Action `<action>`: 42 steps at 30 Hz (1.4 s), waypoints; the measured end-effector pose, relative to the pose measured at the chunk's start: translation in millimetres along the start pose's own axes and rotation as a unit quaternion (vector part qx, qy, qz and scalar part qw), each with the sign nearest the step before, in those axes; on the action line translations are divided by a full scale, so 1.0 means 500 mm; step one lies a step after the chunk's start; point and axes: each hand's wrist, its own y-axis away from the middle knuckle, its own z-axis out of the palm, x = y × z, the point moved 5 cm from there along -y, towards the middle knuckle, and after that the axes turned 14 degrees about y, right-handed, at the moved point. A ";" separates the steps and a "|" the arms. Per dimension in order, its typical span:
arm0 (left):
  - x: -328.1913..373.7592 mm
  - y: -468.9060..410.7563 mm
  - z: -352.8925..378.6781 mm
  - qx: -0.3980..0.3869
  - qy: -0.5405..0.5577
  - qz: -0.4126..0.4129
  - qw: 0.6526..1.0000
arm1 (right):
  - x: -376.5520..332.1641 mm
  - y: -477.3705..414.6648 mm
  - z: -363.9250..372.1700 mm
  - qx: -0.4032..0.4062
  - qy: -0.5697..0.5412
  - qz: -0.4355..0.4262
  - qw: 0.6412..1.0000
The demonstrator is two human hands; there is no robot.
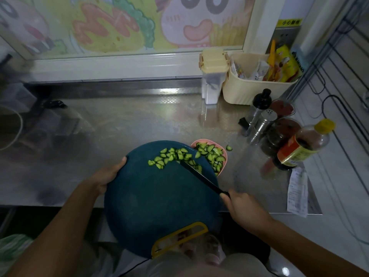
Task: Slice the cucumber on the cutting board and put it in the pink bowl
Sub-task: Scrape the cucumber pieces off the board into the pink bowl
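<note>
The left hand (107,174) grips the rim of the cutting board (155,200), its far edge over the pink bowl (223,162). The right hand (243,210) is closed round a knife (201,177) whose blade lies among the cucumber slices (173,156).

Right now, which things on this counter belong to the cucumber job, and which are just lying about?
In use: cutting board, held by the left hand; cucumber pieces; pink bowl; knife, held by the right hand.
Lying about: cream basket, lidded container, metal shaker, yellow-capped bottle, paper slip.

Dim, soft frame; glare on steel counter (169,92), edges warped
</note>
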 end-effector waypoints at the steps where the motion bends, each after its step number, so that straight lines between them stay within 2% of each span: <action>1: 0.004 0.005 0.002 -0.003 0.004 0.003 1.000 | 0.001 -0.002 -0.002 -0.005 -0.008 0.003 1.000; 18: 0.037 0.007 0.013 -0.026 0.012 0.012 1.000 | 0.045 -0.007 0.014 -0.065 -0.086 0.060 0.992; 26: 0.065 0.027 -0.007 0.006 0.018 0.028 0.999 | 0.070 -0.030 0.008 -0.015 -0.077 0.072 0.994; 28: 0.074 0.031 -0.016 0.016 0.005 0.032 0.999 | 0.074 -0.036 0.001 0.014 -0.110 0.076 0.991; 33: 0.088 0.039 -0.027 0.015 0.008 0.033 0.999 | 0.080 -0.058 -0.023 0.020 -0.196 0.085 0.977; 39: 0.106 0.046 0.010 -0.027 -0.025 0.025 0.999 | 0.070 -0.055 -0.047 0.073 -0.293 0.079 0.950; 42: 0.113 0.047 0.031 -0.046 -0.045 0.012 0.998 | 0.049 -0.049 -0.063 0.076 -0.290 0.054 0.953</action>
